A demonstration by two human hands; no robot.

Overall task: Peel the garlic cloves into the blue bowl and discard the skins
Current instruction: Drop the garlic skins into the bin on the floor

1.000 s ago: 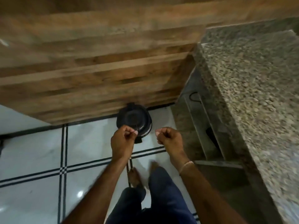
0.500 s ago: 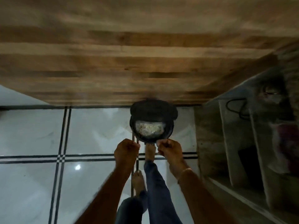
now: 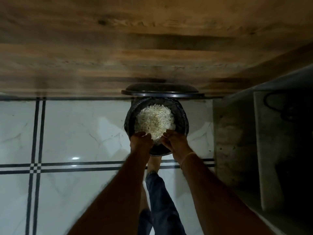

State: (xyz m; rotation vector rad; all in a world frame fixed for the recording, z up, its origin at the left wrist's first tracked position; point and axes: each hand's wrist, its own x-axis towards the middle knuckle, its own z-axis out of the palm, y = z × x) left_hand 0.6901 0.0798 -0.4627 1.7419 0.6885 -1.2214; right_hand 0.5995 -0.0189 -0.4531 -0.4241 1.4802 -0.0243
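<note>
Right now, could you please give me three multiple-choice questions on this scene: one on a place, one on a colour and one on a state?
1. Where does the round black plastic waste bin stand?
A. On a granite counter
B. On the white tiled floor, against the brown wooden panelling
C. On a chair

2. What colour is the heap of papery skins inside it?
A. Bright green
B. Pale off-white
C. Red

3. How is the bin's black lid?
A. Shut flat
B. Lying on the floor
C. Raised open

Answers:
1 B: tiles surround the bin and the panelling rises right behind it.
2 B: the heap shows pale against the dark inner wall.
3 C: the lid stands up behind the exposed contents.
</note>
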